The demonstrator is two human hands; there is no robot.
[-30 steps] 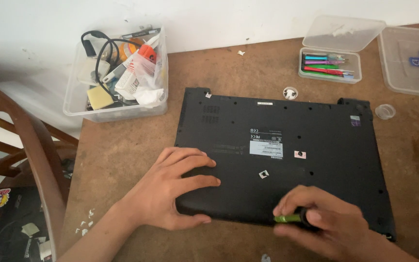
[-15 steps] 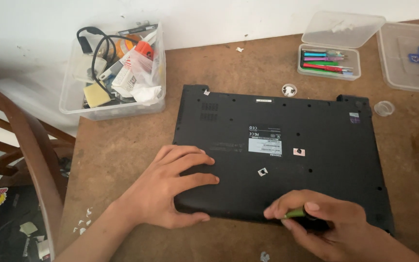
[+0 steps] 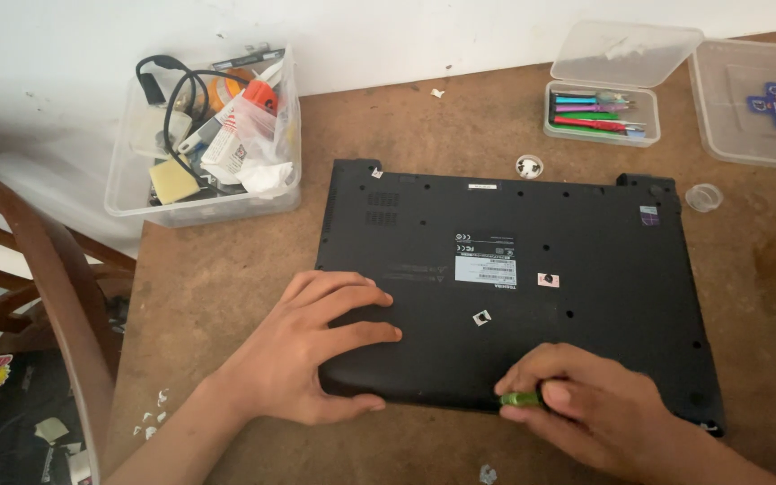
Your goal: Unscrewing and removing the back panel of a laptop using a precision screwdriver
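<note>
A black laptop (image 3: 532,269) lies upside down on the brown table (image 3: 226,278), its bottom cover facing up. My left hand (image 3: 312,346) rests flat on its near left corner, fingers spread, holding nothing. My right hand (image 3: 590,413) is at the laptop's near edge, closed around a small green-handled tool (image 3: 521,398). The tool's tip is hidden under my fingers at the cover's front edge.
A clear bin (image 3: 204,135) of cables and oddments stands at the back left. A small open case (image 3: 602,112) with coloured tools and a clear lidded box (image 3: 756,103) sit at the back right. A wooden chair (image 3: 38,287) stands left of the table.
My right hand has shifted a little along the laptop's near edge with the green tool. My left hand has stayed on the corner.
</note>
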